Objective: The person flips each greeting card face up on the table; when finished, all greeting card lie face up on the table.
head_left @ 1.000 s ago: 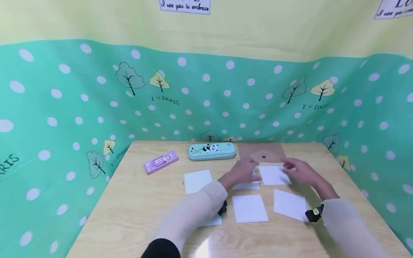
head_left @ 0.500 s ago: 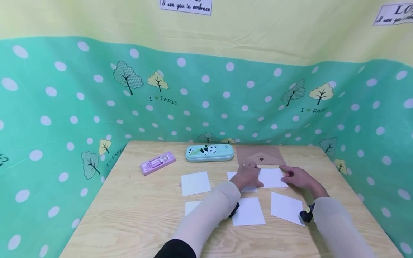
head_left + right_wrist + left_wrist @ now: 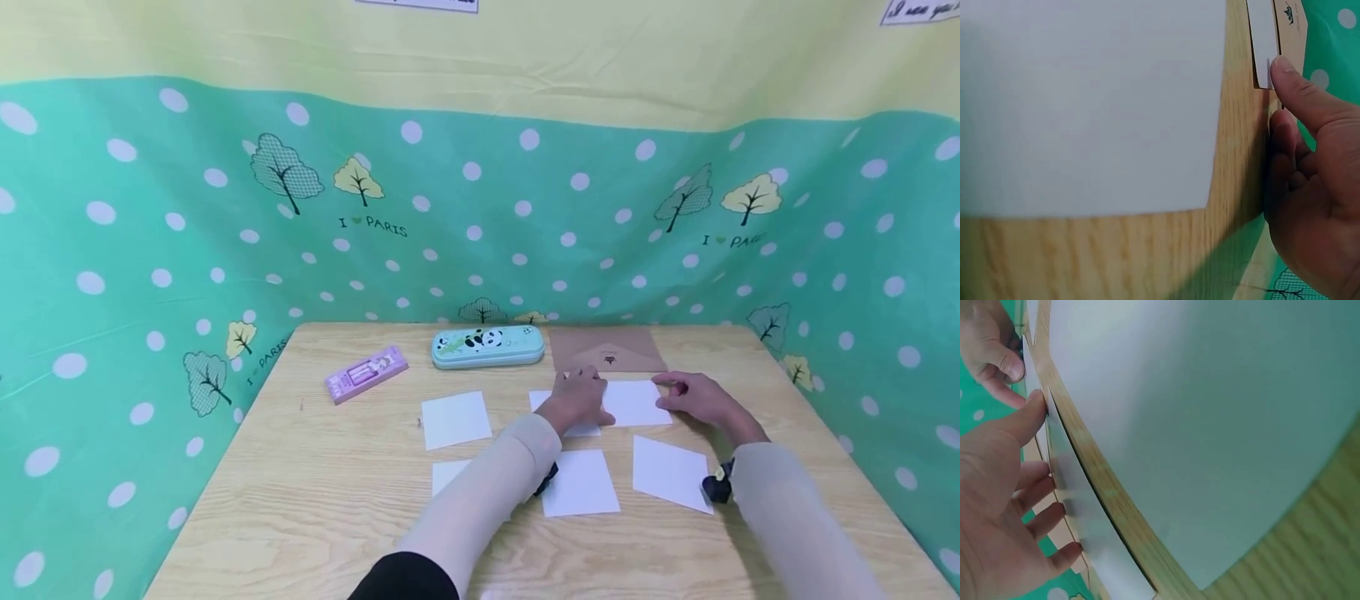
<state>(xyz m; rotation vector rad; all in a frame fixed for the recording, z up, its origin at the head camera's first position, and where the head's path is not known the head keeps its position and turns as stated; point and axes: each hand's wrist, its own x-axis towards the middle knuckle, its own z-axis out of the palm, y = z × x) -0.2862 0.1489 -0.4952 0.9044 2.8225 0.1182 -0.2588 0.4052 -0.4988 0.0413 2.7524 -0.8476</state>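
My left hand (image 3: 576, 400) reaches over the back middle white paper (image 3: 540, 399), hiding much of it. Its fingers are spread, the thumb beside the left edge of the back right white paper (image 3: 636, 403). At that paper's right side is my right hand (image 3: 701, 398), touching near its edge with the thumb and forefinger. In the right wrist view, the thumb (image 3: 1300, 94) meets the paper's end and the other fingers are loosely bent. Several fingertips of the left hand (image 3: 1004, 512) touch a sheet in the left wrist view. Both papers lie flat.
In front lie the middle paper (image 3: 581, 483), a slanted right paper (image 3: 670, 472) and a left one (image 3: 447, 473) partly under the sleeve. Another paper (image 3: 455, 419) is back left. Behind are a purple box (image 3: 366, 375), a panda pencil case (image 3: 487, 347) and a brown envelope (image 3: 607, 350).
My left hand has come down and right to the back right paper's left side. The right hand has closed in on its right edge. The head view has shifted slightly.
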